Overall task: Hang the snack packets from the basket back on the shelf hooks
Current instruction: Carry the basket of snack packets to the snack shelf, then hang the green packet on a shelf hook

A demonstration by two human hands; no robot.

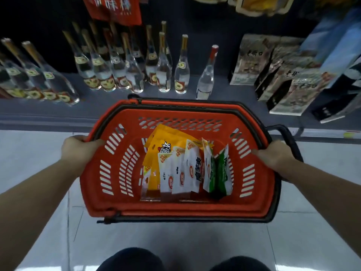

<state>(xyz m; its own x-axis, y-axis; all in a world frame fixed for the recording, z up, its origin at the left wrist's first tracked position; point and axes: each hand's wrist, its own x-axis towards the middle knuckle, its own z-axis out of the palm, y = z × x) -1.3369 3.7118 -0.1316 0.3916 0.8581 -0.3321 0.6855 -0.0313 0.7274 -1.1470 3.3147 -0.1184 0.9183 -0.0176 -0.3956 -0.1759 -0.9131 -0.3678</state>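
Observation:
I hold a red plastic shopping basket (109, 192) with black handles in front of me, above the floor. My left hand (78, 151) grips its left rim and my right hand (273, 155) grips its right rim. Inside lie several snack packets: yellow ones (156, 145) at the back left, white ones with orange print (183, 173) in the middle and a green and white one (220, 173) on the right. No shelf hooks are in view.
A low dark shelf (109, 106) runs just beyond the basket. Several clear glass bottles (164, 71) stand on it at left and centre, dark boxed goods (281, 79) at right. A red banner (115, 8) hangs above. Pale tiled floor (175, 241) lies below, my knees at the bottom edge.

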